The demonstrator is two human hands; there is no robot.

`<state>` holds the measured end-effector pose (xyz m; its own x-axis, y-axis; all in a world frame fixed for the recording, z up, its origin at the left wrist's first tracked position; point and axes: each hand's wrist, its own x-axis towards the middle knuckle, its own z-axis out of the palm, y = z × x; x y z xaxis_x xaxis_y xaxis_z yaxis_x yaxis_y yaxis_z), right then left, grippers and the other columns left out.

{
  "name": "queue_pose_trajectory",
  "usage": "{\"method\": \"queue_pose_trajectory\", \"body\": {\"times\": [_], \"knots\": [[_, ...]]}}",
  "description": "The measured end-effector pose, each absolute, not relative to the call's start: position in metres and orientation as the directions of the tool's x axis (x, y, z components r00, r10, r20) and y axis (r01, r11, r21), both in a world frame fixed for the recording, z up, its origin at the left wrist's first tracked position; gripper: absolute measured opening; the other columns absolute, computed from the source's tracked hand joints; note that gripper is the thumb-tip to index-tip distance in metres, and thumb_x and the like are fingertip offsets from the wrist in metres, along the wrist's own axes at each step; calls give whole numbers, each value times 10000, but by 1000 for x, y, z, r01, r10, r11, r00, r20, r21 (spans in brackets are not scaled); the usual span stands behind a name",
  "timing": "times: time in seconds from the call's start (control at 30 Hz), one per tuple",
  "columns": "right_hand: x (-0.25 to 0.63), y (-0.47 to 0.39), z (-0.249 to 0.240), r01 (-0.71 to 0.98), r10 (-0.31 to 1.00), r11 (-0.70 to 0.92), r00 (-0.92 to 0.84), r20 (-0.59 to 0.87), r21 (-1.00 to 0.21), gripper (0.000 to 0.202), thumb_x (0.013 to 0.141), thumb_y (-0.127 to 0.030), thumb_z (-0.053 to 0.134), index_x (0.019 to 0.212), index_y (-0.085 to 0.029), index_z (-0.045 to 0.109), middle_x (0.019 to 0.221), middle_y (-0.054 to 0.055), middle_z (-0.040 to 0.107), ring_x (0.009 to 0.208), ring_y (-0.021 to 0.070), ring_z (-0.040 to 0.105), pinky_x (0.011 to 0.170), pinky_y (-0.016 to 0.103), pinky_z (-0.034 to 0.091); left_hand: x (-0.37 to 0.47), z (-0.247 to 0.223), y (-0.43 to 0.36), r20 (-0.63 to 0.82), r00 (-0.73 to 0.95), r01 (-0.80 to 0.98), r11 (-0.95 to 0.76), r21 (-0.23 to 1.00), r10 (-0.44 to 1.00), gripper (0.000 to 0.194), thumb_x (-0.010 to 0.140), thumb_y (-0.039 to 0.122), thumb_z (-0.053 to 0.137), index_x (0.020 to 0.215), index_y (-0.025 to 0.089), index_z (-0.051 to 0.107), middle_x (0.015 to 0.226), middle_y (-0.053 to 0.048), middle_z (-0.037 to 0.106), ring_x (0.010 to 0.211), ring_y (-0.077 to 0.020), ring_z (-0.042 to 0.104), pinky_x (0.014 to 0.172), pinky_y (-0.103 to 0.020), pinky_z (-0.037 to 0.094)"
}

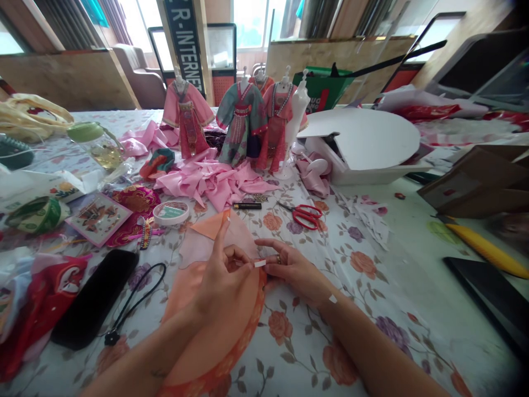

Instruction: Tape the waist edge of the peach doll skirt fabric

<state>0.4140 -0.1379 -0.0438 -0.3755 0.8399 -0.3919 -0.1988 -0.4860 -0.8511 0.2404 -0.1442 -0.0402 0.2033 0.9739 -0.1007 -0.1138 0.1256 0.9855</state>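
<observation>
I see both hands working at the near centre of the tabletop (372,264), which carries a floral cloth. The left hand (221,278) has its fingers pinched narrow, index raised, on a small white tape strip (260,263). The right hand (291,268) meets it from the right, fingertips closed on the same strip. Under both hands lies an orange fabric piece (215,331); its curved right edge runs toward the near tabletop edge. A paler peach piece (206,242) lies just beyond the left hand.

Left of the fabric, a black pouch with cord (95,303) lies close. Red scissors (306,215) and a tape roll (171,213) lie farther off. Dressed doll mannequins (242,121) stand at the far centre. To the right of the right hand the cloth is open as far as a yellow tool (487,251).
</observation>
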Motion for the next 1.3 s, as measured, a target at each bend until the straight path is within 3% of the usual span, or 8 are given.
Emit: {"method": "queue_pose_trajectory", "body": {"times": [0.37,1.3], "knots": [[413,-138,-44,-197,841,-481,-380,-386,-854,603,675,-211,705,1218,-199,441,784,-4,644,656,136,620,576,264,553,242,-44,-145,-100,190,-126,125,984,977,945,769,169,655,1465,326,36,759,26,601,696,-134,547,668,-275,422],[410,-138,-33,-130,840,-475,-362,-404,-870,563,708,-215,684,1208,-194,427,788,4,663,603,119,628,532,219,521,241,-40,-146,-105,176,-22,111,994,979,861,788,160,596,1460,327,83,785,32,591,779,-156,575,776,-321,453]]}}
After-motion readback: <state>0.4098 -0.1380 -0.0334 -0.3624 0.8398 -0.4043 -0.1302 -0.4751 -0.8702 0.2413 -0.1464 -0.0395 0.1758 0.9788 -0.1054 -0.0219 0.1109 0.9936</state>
